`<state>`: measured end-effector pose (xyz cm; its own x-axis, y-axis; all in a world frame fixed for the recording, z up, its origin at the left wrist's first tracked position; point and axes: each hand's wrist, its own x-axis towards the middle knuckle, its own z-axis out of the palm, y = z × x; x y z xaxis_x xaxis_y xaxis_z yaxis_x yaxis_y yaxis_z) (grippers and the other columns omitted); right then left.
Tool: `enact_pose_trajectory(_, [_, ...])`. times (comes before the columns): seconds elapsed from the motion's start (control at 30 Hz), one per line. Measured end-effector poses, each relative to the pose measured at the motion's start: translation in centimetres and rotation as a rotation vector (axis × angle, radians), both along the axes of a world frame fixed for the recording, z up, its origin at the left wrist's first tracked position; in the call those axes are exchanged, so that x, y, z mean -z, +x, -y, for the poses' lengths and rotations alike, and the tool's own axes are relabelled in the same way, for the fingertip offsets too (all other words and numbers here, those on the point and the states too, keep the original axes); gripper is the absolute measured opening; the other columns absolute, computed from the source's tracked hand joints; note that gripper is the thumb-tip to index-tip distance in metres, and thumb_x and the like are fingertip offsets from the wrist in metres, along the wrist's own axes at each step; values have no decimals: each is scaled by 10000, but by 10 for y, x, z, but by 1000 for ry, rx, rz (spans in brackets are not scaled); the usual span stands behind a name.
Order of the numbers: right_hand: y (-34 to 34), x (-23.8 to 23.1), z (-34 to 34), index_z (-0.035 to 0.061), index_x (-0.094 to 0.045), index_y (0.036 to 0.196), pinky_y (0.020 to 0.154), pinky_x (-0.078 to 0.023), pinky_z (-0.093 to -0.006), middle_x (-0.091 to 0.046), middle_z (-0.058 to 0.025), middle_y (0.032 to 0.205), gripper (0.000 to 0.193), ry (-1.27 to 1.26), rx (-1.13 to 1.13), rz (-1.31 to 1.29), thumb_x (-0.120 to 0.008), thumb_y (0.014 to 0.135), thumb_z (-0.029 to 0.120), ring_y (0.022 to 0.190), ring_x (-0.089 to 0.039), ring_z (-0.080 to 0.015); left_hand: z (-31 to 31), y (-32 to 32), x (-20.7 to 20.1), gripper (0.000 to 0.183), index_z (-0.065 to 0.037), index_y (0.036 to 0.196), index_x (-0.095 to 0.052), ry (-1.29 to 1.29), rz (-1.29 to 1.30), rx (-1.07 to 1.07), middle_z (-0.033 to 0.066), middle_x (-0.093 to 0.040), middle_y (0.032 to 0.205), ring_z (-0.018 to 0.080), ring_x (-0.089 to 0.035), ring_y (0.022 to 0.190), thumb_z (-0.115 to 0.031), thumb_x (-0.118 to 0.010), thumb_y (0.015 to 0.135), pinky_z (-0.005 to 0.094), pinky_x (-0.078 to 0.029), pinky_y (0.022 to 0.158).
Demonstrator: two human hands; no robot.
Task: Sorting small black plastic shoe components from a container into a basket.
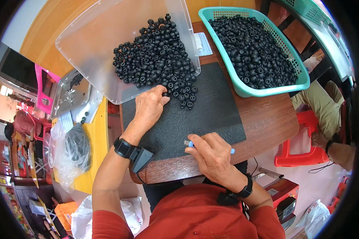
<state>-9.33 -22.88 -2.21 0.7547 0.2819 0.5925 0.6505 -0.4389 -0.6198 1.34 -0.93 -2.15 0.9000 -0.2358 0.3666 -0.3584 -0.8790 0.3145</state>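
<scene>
My left hand (150,104) is at the near edge of a pile of small black round parts (157,55), each with a hole. Its fingers are curled, the tips closed on one of these parts, which is mostly hidden. The pile spills from a tilted clear plastic bin (95,44) onto a black mat (179,127). Over the mat's near edge, my right hand (213,153) is wrapped round a small blue-handled tool (190,143). Its short metal tip points left; the exact kind is unclear.
A teal basket (243,92) full of similar black parts stands at the far right of the wooden table (263,123). On the left are a metal tray (73,93) and a plastic bag (76,147). Another person sits at the right, near a red stool (303,155).
</scene>
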Motion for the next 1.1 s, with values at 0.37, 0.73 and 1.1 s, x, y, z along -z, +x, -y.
enact_pose_trajectory(0.37, [5, 3, -1, -15, -621, 1001, 533, -424, -380, -545, -111, 716, 242, 104, 40, -2, -737, 811, 82, 607, -538, -278, 15, -80, -38, 261, 26, 1075, -668, -1205, -730, -37, 52, -649, 787, 21, -445, 526, -164, -704, 899, 155, -327, 470])
enact_pose_trajectory(0.73, [-1, -3, -15, -19, -612, 1011, 535, -425, -382, -571, -114, 724, 249, 149, -21, 10, -733, 815, 72, 612, -556, -281, 25, -120, -32, 310, 30, 1148, -633, -1434, -689, 145, 75, -668, 929, 36, -498, 629, -197, -660, 937, 167, -415, 581])
enact_pose_trajectory(1.1, [-4, -10, -16, -39, -614, 988, 546, -442, -372, -570, -118, 722, 256, 129, -73, 34, -735, 818, 110, 612, -557, -280, 29, -136, -30, 319, 29, 1094, -635, -1557, -632, 129, 35, -650, 918, 56, -579, 741, -115, -774, 846, 152, -443, 594])
